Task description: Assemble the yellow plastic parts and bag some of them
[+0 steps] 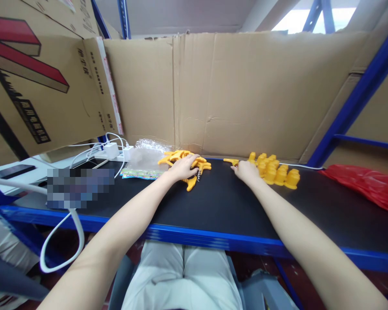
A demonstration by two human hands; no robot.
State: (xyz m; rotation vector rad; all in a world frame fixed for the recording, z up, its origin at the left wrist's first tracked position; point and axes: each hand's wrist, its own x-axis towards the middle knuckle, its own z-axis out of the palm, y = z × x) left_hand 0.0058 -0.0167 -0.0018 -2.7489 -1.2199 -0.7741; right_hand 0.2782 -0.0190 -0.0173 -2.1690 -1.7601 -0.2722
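Rests the left hand [183,168], with fingers apart, on heaped yellow handles [177,154], and holds the right hand [248,173], with grip unclear, by a nine-to-three yellow piece [230,160] at its ten o'clock.

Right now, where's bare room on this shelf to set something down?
Between your left hand and right hand, down to the blue rail; also between the yellow cylinders and red plastic bag. Crowded: the yellow handles, and leftward by the white charger.
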